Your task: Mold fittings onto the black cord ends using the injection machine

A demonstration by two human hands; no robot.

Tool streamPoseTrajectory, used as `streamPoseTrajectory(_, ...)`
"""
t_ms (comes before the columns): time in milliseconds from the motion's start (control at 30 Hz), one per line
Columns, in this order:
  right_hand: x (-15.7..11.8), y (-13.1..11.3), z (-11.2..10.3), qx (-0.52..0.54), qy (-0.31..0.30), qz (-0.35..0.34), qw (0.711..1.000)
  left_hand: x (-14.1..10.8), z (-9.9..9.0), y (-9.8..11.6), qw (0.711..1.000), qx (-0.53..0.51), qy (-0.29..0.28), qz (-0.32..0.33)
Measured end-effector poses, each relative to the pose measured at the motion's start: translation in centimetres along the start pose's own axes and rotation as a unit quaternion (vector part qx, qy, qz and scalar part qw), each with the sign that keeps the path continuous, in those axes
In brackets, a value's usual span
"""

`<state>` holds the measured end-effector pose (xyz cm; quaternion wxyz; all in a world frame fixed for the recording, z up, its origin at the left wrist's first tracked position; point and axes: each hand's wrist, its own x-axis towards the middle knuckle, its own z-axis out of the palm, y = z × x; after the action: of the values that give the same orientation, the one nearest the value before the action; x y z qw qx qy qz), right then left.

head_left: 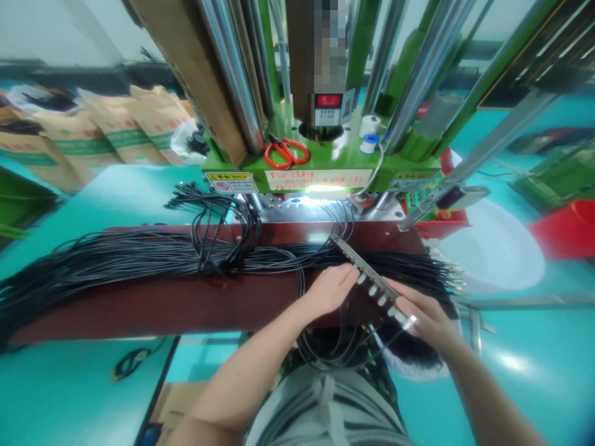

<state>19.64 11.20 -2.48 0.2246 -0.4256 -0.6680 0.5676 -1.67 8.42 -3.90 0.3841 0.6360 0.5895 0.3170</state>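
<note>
Inspection at the bench position. The metal bar (367, 275) lies between my hands, slanting away from my right hand toward the machine, with its far end well past my left fingertips.

My left hand (331, 290) rests against the bar's left edge, fingers pressed together. My right hand (425, 316) is at the bar's near end, fingers together and laid across it. Neither hand is spread. Both touch the bar, but I cannot tell how firm either grip is.

Metal connectors (382, 300) sit in a row along the bar. Black cables (139, 257) lie in a long bundle ahead of my hands, across a dark red board (139, 313), and some loop down below the bar, just beneath my hands.

Farther ahead, on the green molding machine (320, 161), are orange-handled scissors (286, 153) and a tape roll (369, 144). A white basin (493, 248) sits ahead and to the right of my right hand, with a red tub (567, 226) beyond it. Paper sacks (116, 130) are stacked ahead and to the left of my left hand.
</note>
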Motion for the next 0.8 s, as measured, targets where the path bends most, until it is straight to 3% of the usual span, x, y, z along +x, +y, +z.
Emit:
streamPoseTrajectory(133,0.1,-0.3,-0.2,-0.041,-0.028,-0.042,0.998,0.1,-0.4,-0.2,0.999,-0.024,-0.021,0.000)
streamPoseTrajectory(233,0.0,0.0,0.0,-0.056,-0.029,-0.064,0.996,0.1,-0.6,0.1,1.000,0.012,-0.017,0.002)
streamPoseTrajectory(300,-0.1,0.2,0.2,-0.052,-0.015,-0.070,0.996,-0.5,-0.6,1.1,0.996,0.085,0.024,-0.018)
streamPoseTrajectory(367,-0.3,0.3,0.4,-0.034,-0.001,-0.064,0.997,-1.5,-0.4,2.7,0.975,0.191,0.108,-0.031)
streamPoseTrajectory(433,-0.4,0.5,0.5,-0.009,0.015,-0.046,0.999,-2.8,0.4,4.5,0.946,0.283,0.158,0.016)
streamPoseTrajectory(533,-0.4,0.7,0.4,-0.006,0.035,-0.019,0.999,-4.1,2.8,6.4,0.913,0.354,0.107,0.172)
streamPoseTrajectory(633,-0.4,0.8,0.3,-0.007,0.034,-0.010,0.999,-4.5,5.1,6.8,0.884,0.387,0.065,0.252)
streamPoseTrajectory(700,-0.5,0.6,0.3,0.002,0.035,0.006,0.999,-5.1,5.5,6.9,0.891,0.364,0.039,0.270)
streamPoseTrajectory(800,-0.7,0.3,0.3,0.022,0.048,0.052,0.997,-7.3,3.9,7.3,0.933,0.220,-0.079,0.275)
